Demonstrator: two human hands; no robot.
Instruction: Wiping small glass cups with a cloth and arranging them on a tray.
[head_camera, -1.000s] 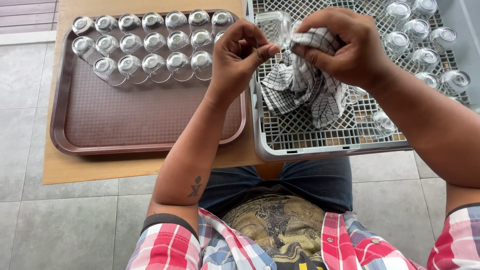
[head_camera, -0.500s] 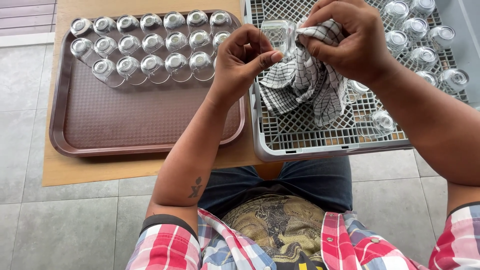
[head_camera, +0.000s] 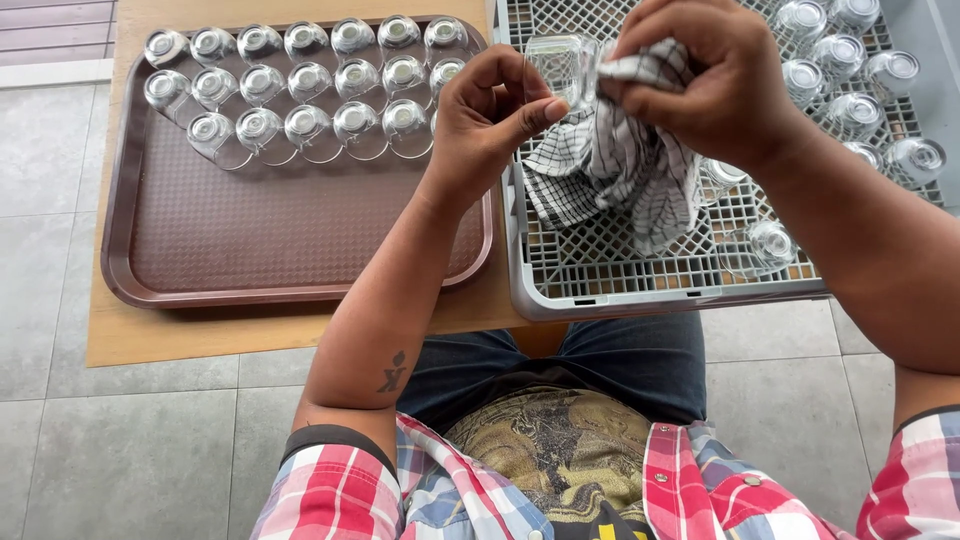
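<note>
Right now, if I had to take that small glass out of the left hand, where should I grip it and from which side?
Grip the small glass by its bare outer wall, coming from above. The left hand pinches it from the tray side, and the right hand presses the checked cloth against its other side, so only the upper wall looks free.

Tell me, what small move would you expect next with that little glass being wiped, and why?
Probably a small turn of the clear glass in the left hand, bringing an unwiped side to the checked cloth that the right hand presses against it. The glass is pinched above the grey rack, not yet set among the rows on the brown tray.
</note>
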